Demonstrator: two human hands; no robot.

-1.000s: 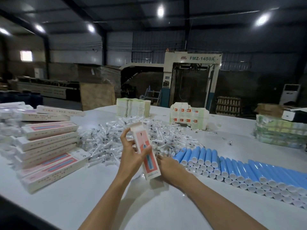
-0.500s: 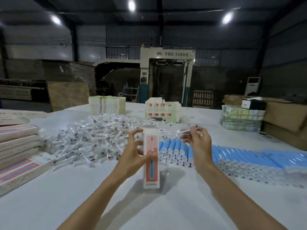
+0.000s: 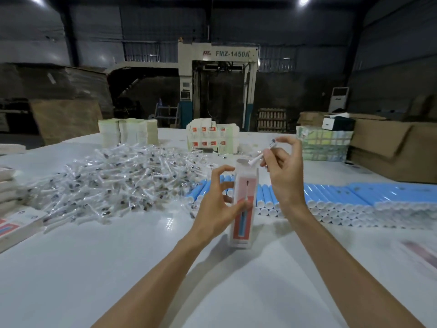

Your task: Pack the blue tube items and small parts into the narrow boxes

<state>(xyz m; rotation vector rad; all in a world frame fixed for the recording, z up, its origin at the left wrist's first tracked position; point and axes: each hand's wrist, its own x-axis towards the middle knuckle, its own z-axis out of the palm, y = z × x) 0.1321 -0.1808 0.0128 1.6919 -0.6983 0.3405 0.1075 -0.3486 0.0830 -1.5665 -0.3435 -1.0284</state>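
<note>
Left hand (image 3: 220, 204) grips narrow box (image 3: 243, 223) upright on bench (image 3: 118, 268); right hand (image 3: 283, 176) pinches small part (image 3: 261, 156), tip at the open top. We'd steady the box, line the part up vertically, then drop.

Hall dim, bluish cast. 2 ceiling lamps (image 3: 303, 0) at top edge blown out. White table (image 3: 94, 268) brightest area, small glare patch near its middle. Soft shadows on table beneath narrow box (image 3: 243, 209) and forearms. Background machine (image 3: 217, 86) dark, grainy. Wide-angle bending at edges. Lower-right corner smeared, out of focus. Left-edge box stack (image 3: 14, 223) soft.
</note>
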